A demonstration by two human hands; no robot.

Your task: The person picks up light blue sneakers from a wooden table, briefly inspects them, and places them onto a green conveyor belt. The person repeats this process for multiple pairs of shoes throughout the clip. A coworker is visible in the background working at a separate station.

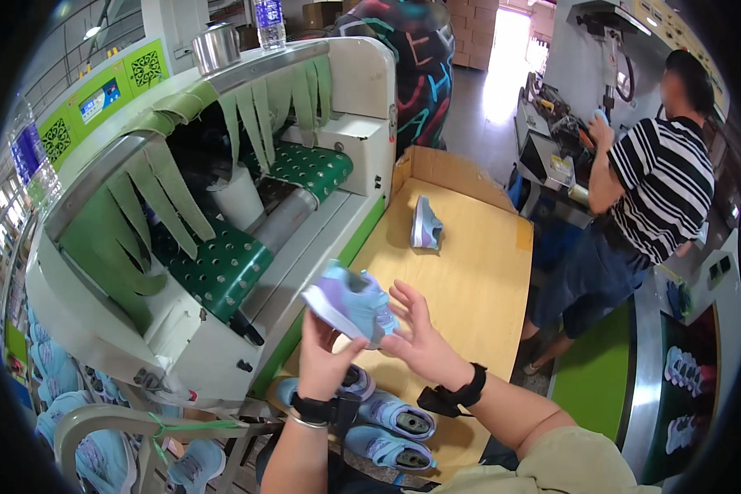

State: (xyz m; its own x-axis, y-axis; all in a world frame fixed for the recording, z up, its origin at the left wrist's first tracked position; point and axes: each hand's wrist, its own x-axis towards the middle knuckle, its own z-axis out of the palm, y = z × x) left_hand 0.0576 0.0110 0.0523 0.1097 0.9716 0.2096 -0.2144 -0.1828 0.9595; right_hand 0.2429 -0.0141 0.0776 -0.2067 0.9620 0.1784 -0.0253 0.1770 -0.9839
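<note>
Workshop floor, and here's a pale wooden worktop (477,255) running beside a white machine (99,317) with green belts (313,169). Over the worktop's near half, up in the person's two hands, is the blue-and-purple shoe (343,303), tilted, its pale sole facing down and left. The left hand (325,356) has it: fingers clamped on the sole side, thumb along the lower edge. On the other side, the right hand (426,344) has its fingers apart and curved by the laces, thumb close to the shoe; I can't tell how firmly they touch. Farther up the worktop sits a lone shoe (422,226); more shoes (391,449) crowd the near end, below the wrists. Off right, a co-worker (663,185) in stripes faces other equipment.
</note>
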